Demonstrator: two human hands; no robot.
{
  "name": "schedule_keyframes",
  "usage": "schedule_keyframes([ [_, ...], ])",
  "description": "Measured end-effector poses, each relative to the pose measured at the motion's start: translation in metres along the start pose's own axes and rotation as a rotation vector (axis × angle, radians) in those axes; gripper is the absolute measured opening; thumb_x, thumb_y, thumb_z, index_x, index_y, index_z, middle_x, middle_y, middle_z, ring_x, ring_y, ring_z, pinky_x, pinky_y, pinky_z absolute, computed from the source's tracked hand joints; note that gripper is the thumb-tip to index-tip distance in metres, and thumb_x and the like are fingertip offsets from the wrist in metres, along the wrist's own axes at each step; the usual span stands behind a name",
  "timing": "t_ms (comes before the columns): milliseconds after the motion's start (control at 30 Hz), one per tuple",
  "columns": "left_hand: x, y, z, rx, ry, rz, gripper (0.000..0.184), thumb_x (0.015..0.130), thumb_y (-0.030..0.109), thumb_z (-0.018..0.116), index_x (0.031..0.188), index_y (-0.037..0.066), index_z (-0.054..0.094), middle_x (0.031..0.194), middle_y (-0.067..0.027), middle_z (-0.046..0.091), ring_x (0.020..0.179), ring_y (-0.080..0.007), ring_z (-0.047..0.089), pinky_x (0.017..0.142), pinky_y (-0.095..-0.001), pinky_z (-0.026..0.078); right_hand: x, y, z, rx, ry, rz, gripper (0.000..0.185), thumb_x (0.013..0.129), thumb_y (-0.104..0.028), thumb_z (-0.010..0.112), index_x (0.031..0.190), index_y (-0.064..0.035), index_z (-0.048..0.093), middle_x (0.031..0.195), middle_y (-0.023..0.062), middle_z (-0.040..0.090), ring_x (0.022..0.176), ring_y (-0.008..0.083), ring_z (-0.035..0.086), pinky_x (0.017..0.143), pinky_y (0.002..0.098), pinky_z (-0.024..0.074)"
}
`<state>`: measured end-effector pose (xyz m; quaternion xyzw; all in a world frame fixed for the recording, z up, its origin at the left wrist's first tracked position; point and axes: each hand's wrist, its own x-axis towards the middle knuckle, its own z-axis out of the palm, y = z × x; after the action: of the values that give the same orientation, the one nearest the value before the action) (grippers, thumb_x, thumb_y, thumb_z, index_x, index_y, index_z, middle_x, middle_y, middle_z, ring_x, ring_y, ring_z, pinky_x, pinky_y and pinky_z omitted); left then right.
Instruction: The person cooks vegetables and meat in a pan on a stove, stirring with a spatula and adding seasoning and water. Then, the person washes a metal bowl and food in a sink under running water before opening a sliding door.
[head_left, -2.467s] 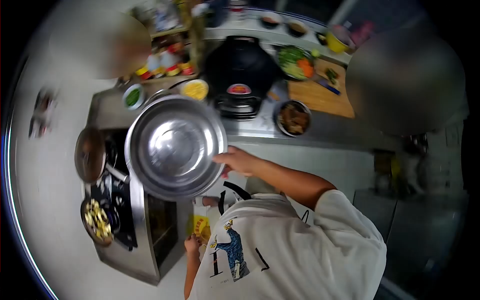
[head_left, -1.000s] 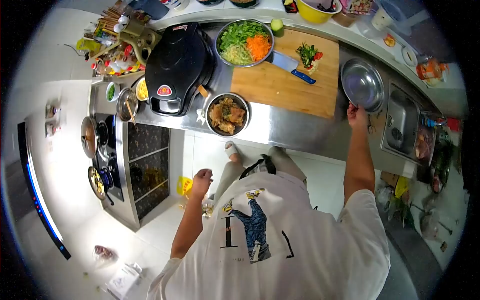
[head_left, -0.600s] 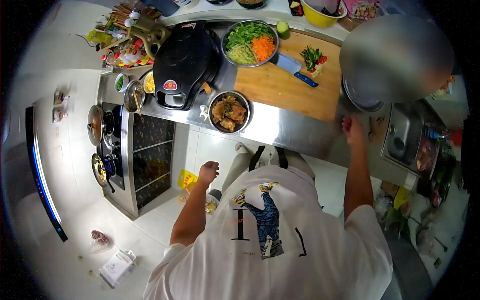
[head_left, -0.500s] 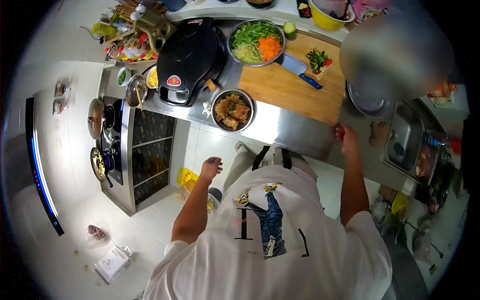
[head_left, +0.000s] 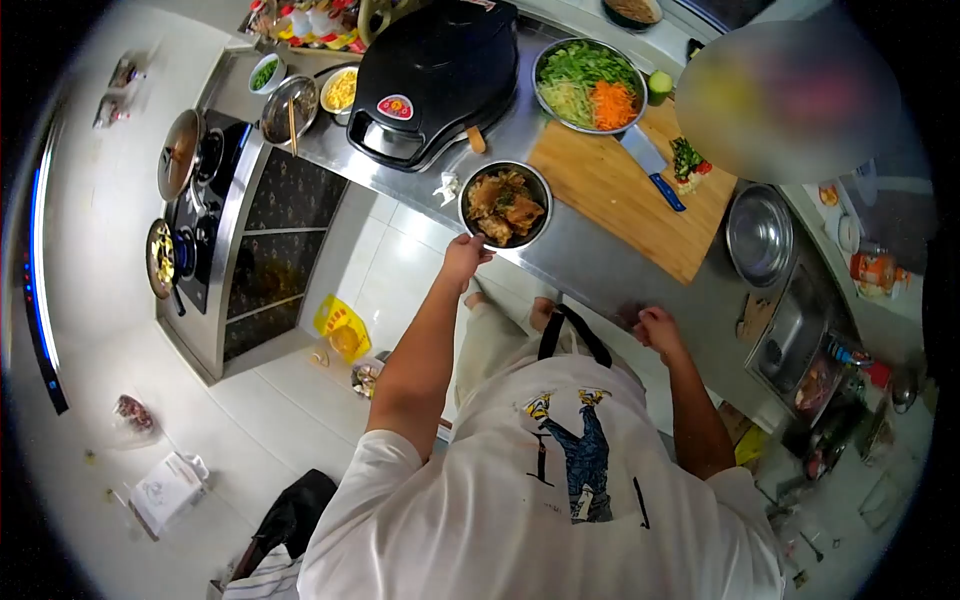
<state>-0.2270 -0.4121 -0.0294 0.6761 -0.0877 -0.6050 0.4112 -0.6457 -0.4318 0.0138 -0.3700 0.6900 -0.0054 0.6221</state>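
Note:
My left hand (head_left: 464, 260) is at the near rim of a metal bowl (head_left: 462, 214), with its fingers closed on the edge. Browned, cooked-looking pieces of food (head_left: 505, 206) fill the bowl, which rests near the counter's front edge. My right hand (head_left: 657, 330) hangs just in front of the counter edge with loosely curled fingers and nothing visible in them. A cutting board (head_left: 610, 200) lies behind it, bearing a blue-handled cleaver (head_left: 654, 172) and chopped greens with red bits (head_left: 688, 158).
A black electric griddle (head_left: 435, 75) stands left of a bowl of shredded vegetables (head_left: 590, 85). Small bowls and a stove with a lidded pan (head_left: 182, 155) are further left. An empty metal basin (head_left: 760, 235) and the sink (head_left: 795, 330) are on the right.
My left hand has moved forward from beside my body to the metal bowl's rim. My right hand stays low near the counter edge. The camera view has shifted.

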Motion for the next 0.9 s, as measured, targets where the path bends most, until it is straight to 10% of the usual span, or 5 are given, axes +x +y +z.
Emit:
schedule_keyframes([
  [500,-0.123,-0.044,-0.101,-0.235,0.127,0.200,0.019,0.091,0.015,0.048,0.089,-0.003,0.054,0.082,-0.0063,0.060,0.072,-0.0145,0.058,0.068,-0.0301,0.053,0.019,-0.077,0.096,-0.478,-0.230,-0.030,0.016,0.090,-0.017,0.047,0.085,-0.0051,0.057,0.070,0.0042,0.060,0.055,0.0122,0.053,0.049,0.0265,0.0442],
  [900,-0.240,-0.074,-0.351,-0.436,0.582,0.270,0.022,0.090,0.016,0.047,0.095,-0.003,0.058,0.087,-0.0087,0.063,0.076,-0.0168,0.062,0.070,-0.0317,0.054,-0.002,-0.245,0.478,-0.901,-0.596,-0.548,0.018,0.087,-0.022,0.054,0.084,-0.0056,0.059,0.070,0.0035,0.061,0.055,0.0123,0.055,0.048,0.0271,0.0452],
])
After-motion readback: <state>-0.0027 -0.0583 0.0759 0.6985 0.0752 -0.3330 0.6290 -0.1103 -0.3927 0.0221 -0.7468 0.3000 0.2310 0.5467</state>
